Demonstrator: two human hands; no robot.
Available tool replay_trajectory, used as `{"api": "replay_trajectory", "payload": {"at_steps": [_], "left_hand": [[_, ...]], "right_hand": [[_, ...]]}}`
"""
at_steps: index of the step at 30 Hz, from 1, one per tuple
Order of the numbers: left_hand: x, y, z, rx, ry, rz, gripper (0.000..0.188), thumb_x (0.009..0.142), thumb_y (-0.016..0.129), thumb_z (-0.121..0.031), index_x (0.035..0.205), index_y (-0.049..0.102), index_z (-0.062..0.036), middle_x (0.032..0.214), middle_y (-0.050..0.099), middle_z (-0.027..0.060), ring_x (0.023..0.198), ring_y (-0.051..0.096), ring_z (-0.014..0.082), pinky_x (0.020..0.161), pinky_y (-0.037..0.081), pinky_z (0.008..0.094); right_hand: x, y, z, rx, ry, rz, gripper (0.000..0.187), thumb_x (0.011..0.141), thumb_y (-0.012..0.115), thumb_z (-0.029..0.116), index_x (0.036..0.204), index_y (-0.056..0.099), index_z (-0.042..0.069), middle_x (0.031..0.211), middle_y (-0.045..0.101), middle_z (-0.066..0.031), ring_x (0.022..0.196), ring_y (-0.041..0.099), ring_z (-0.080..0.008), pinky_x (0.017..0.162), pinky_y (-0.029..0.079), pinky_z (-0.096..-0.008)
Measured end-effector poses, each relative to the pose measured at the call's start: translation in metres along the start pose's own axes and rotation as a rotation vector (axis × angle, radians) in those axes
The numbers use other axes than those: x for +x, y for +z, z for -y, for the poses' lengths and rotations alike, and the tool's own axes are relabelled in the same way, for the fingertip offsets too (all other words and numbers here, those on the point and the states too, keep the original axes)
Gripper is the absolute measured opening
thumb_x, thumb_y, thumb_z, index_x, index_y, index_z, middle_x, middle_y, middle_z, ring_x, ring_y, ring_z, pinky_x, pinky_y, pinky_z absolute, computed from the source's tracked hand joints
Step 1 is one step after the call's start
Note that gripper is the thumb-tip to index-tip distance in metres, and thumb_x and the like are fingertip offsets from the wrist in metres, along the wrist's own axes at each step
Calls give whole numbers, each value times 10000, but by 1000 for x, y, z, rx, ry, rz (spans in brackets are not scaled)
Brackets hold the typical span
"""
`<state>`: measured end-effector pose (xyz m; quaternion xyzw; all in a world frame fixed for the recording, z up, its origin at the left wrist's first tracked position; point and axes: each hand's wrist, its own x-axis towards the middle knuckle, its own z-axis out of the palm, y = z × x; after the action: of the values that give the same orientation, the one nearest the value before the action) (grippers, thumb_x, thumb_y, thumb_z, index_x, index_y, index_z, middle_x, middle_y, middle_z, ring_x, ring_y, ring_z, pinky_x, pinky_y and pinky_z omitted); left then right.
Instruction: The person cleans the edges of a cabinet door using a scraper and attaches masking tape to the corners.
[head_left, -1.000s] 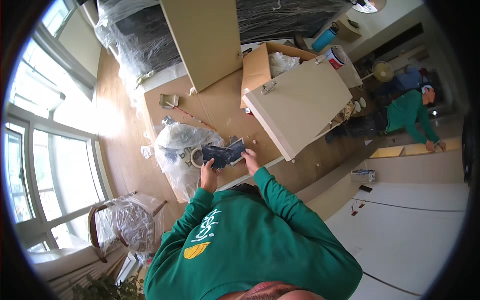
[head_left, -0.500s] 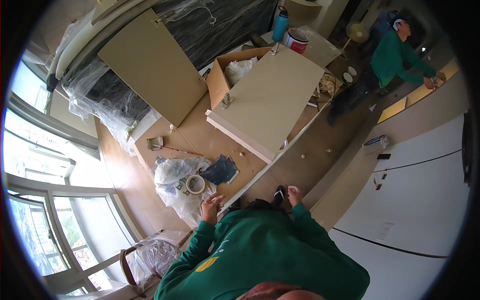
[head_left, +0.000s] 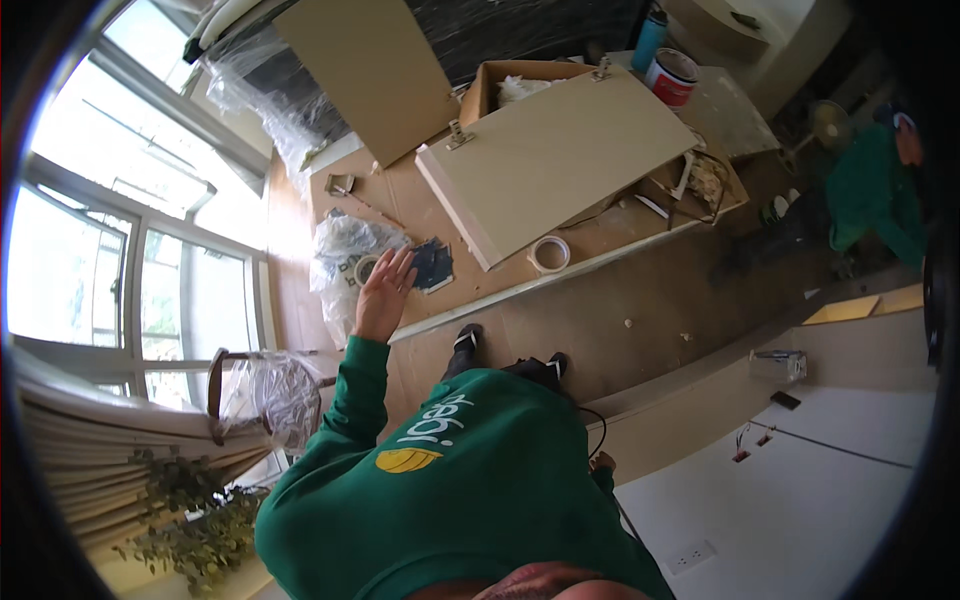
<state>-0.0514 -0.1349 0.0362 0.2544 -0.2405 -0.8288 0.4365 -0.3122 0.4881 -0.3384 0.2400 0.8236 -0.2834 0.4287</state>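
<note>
My left hand (head_left: 386, 292) reaches forward with its fingers stretched out and nothing in it. In the picture it overlaps a roll of tape (head_left: 362, 270) on a crumpled clear plastic bag (head_left: 338, 246); I cannot tell whether it touches either. Just past the fingertips lies a dark blue sheet (head_left: 435, 264). My right hand (head_left: 603, 461) hangs low by my right side, close to a thin black cable (head_left: 603, 425); its fingers are mostly hidden. A second tape roll (head_left: 550, 254) lies at the near edge of a beige cabinet panel (head_left: 570, 160) with metal hinges.
Another beige panel (head_left: 375, 75) leans behind, left of an open cardboard box (head_left: 480, 95). A paint can (head_left: 672, 78) and blue bottle (head_left: 650, 40) stand at the back right. A co-worker in green (head_left: 880, 195) is at far right. A plastic-wrapped chair (head_left: 270, 398) stands left.
My left hand has stretched forward over the bag and its fingers have straightened. My right hand has dropped back to my side. The view has turned, and the second tape roll shows more fully.
</note>
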Motion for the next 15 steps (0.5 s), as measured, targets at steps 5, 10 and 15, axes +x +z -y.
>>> {"api": "replay_trajectory", "payload": {"at_steps": [5, 10, 15], "left_hand": [[-22, 21, 28, 113, 41, -63, 543, 1058, 490, -126, 1536, 277, 19, 1572, 391, 239, 1488, 360, 320, 1218, 325, 431], [-30, -17, 70, 364, 98, -307, 621, 1048, 556, -189, 1553, 254, 10, 1538, 446, 233, 1437, 447, 335, 1162, 395, 416], [-28, -95, 131, 1797, 287, -578, 907, 983, 639, -414, 1616, 129, -11, 1645, 259, 235, 1530, 238, 409, 1211, 251, 541]], "right_hand": [[-43, -29, 55, 409, 87, -34, 184, 982, 569, 163, 903, 599, 0, 806, 612, -94, 697, 562, -243, 633, 481, -457], [-19, -56, 90, 357, -22, 62, 188, 959, 594, 213, 917, 607, 30, 819, 582, -101, 722, 575, -267, 623, 498, -455], [0, -65, 110, 261, -71, 105, 200, 945, 601, 230, 937, 629, 33, 840, 599, -112, 726, 619, -286, 589, 510, -459]]}}
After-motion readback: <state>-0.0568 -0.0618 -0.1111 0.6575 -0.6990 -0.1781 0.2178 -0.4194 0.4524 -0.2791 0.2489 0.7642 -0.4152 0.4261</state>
